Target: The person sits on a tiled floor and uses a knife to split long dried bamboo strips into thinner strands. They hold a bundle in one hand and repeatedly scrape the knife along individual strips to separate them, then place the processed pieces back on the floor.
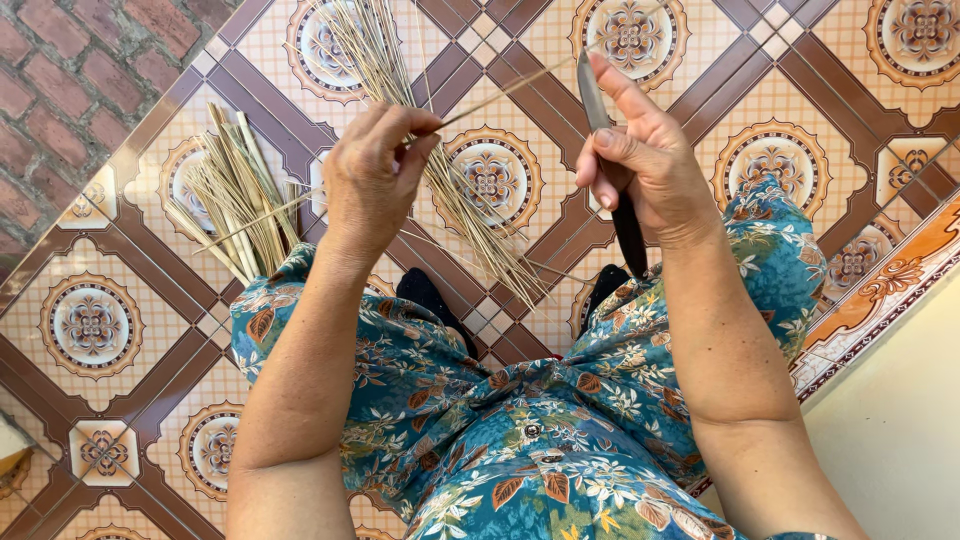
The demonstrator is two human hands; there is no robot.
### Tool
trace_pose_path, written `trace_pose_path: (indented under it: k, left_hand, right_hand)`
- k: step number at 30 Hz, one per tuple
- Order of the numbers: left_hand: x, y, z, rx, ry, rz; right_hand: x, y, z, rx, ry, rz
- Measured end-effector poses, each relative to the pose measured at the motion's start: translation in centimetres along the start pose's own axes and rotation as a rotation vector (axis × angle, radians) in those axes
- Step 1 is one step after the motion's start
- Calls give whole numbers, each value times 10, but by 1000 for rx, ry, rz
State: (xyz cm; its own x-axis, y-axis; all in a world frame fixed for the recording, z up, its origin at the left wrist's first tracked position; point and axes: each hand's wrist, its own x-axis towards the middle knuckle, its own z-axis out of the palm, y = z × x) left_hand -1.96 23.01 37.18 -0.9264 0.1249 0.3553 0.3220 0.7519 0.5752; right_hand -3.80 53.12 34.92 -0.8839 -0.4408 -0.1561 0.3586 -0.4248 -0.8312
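In the head view, the left hand (372, 170) is pinching one thin, pale straw-coloured plant rib (500, 92) between thumb and fingertips at centre frame, while the right hand (645, 160) is gripping a long dark-handled knife (612, 150) with its grey blade pointing up, fingers curled around the handle. The rib is looking very light, springy and easy to snap, so holding it near the pinched end seems safest; loose bundles of similar ribs (235, 195) are lying on the patterned floor tiles (90, 325) at upper left and upper centre.

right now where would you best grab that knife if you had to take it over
Grip the knife by its dark handle below the right hand, coming from the lap side; the blade points up and away, so that end stays clear of your fingers.
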Motion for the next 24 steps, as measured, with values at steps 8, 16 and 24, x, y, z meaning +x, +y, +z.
trace_pose_path:
  k: [8, 16, 24]
  left_hand:
    - [1, 10, 15, -198, -60, -9]
    - [5, 13, 35, -339, -16, -39]
    - [4, -6, 52, -568, -51, -259]
  right_hand:
    - [0, 2, -1, 87, -10, -45]
    - [-1, 5, 18, -13, -8, 29]
    - [-1, 3, 19, 15, -6, 60]
